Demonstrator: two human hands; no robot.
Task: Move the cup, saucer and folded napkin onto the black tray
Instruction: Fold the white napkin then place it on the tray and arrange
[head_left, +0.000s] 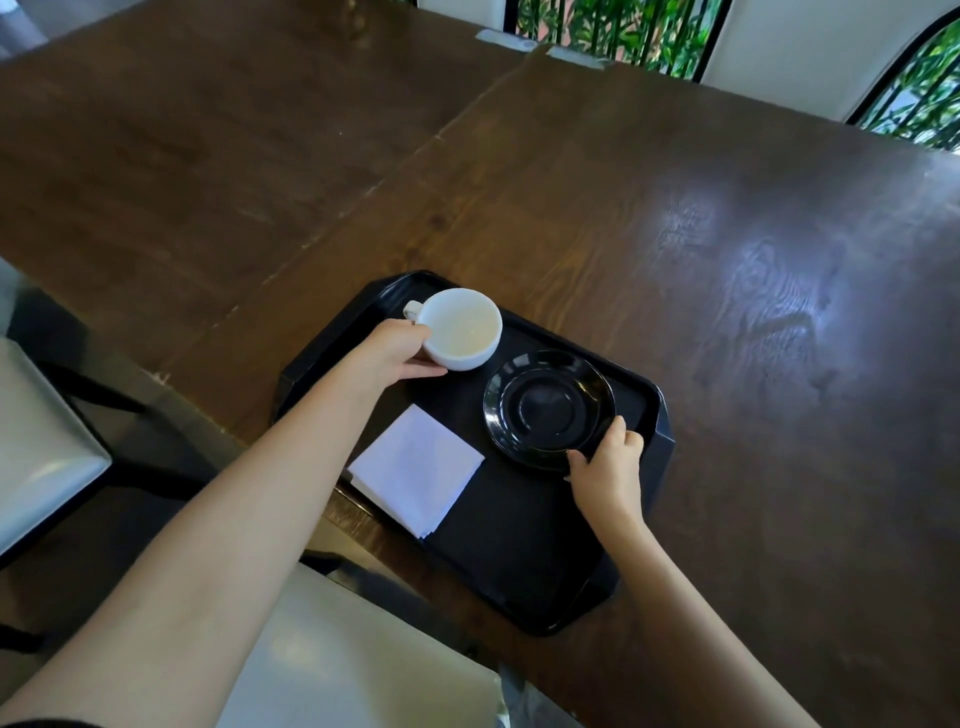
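Observation:
The black tray (524, 561) lies at the near edge of the wooden table. A white cup (460, 328) is over the tray's far left corner, and my left hand (397, 353) grips its near side; whether it rests on the tray I cannot tell. A glossy black saucer (549, 408) sits at the tray's right side, with my right hand (608, 467) pinching its near rim. The folded white napkin (418, 470) lies on the tray's left part, its corner reaching over the tray's edge.
The dark wooden table (675, 234) stretches far and right. White-cushioned chairs stand at the left (36, 447) and just below me (353, 654). Windows with green plants (613, 31) are at the back.

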